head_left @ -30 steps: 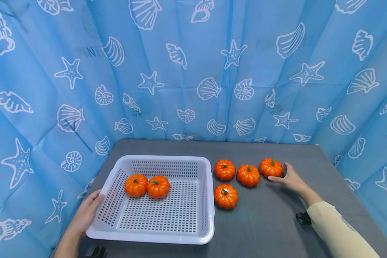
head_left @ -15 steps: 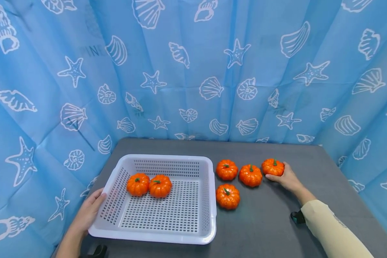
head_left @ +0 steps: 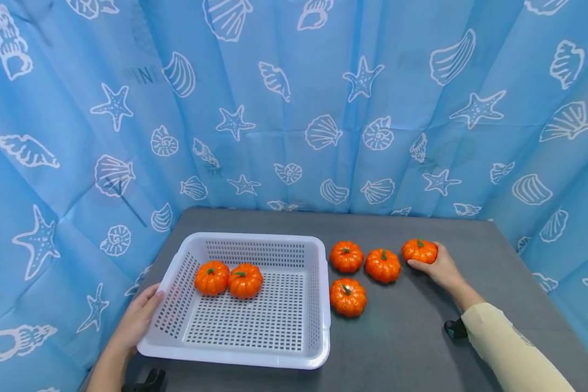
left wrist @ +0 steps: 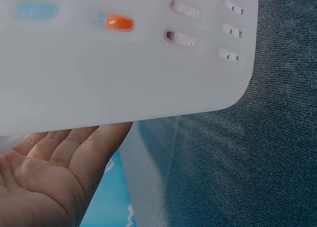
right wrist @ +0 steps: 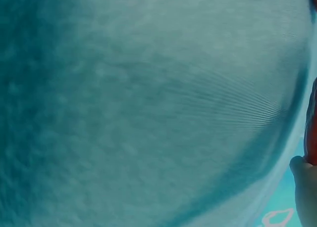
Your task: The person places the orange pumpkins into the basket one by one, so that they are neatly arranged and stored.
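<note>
In the head view my left hand (head_left: 133, 321) grips the left rim of a white perforated plastic basket (head_left: 235, 361). The left wrist view shows the palm and fingers (left wrist: 106, 145) reaching behind the edge of the basket wall (left wrist: 124, 88). Two small orange pumpkins (head_left: 212, 278) with green stems sit side by side inside, toward the back left. At the far right of the table, my right hand (head_left: 443, 269) holds another small pumpkin (head_left: 418, 250), thumb at its front and fingers round its right side. Only a sliver of that pumpkin (right wrist: 312, 138) appears in the right wrist view.
Between the basket and my right hand, three more pumpkins (head_left: 348, 298) stand on the dark grey table (head_left: 397, 337), close to the basket's right wall. A blue curtain (head_left: 294, 109) with white shell and starfish prints hangs behind and along both sides.
My right hand has moved in from beside the far-right pumpkin and its fingers now wrap round it. The left hand keeps its hold on the basket. The head view has shifted slightly.
</note>
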A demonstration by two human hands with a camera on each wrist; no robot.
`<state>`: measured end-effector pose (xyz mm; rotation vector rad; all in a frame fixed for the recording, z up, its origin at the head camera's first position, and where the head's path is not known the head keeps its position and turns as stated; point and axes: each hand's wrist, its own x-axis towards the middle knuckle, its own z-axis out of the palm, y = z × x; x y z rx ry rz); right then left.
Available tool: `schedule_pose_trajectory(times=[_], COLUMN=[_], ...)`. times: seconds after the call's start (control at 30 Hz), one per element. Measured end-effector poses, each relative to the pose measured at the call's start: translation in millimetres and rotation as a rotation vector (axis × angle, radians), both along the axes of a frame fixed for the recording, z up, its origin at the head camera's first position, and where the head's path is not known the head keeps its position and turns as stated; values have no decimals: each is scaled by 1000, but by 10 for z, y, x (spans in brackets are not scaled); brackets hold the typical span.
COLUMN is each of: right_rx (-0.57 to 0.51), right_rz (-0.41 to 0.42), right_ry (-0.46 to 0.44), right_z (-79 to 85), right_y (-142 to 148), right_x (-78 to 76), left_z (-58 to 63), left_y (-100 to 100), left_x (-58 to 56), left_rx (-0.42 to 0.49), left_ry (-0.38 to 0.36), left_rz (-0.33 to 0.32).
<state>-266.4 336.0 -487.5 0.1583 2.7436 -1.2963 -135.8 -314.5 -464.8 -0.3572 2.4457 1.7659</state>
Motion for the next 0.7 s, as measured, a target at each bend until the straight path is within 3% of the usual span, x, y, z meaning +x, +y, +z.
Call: schedule_pose_trajectory(times=[0.2,0.4,0.7], right_rx=[-10,-34,-131], right_rz=[-32,-23,141], right_ry=[99,171,227], right_z=[135,389,853], right_y=[-28,-205,-799], right_x=[-12,-3,-48], left_z=[-10,11,14], left_y=[-6,-6,7], left_x=[9,7,34], left_rx=[17,20,29], left_ry=[25,29,39], left_rz=[-11,-14,-22])
